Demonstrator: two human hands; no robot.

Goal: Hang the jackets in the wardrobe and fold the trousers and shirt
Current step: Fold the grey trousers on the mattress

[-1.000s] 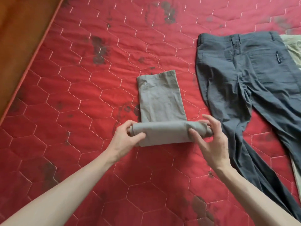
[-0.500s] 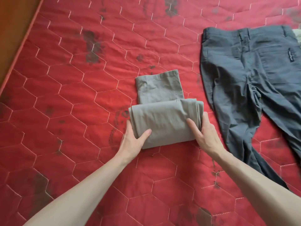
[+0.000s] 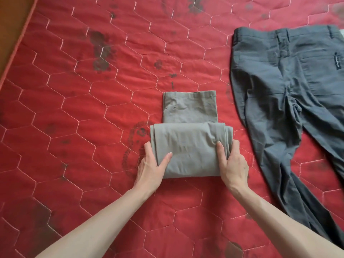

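Grey trousers (image 3: 188, 151), folded into a thick packet, lying near the middle of the red quilted mattress (image 3: 74, 112). Unfolded tail of the same garment sticking out flat beyond the packet's far edge, narrower than the fold on top; probably kept flat so the packet can be turned over it once more. Left hand (image 3: 152, 164) clamped on the packet's left edge, thumb lying on top, fingers against the side. Right hand (image 3: 230, 161) gripping the right edge the same way, thumb pressed into the top layer, fingers wrapped round the stacked folds showing there. Grip at both ends likely meant to stop the layers sliding apart and to keep the edges square. Fold judged nearly done; one more turn over the tail seemingly left.

Dark grey trousers (image 3: 290, 101) spread out flat to the right, well apart from the packet, waistband at the far end, legs running toward the near right corner; not yet folded. Strip of brown floor (image 3: 11, 19) beyond the mattress edge at far left. No jackets, shirt or wardrobe in view.
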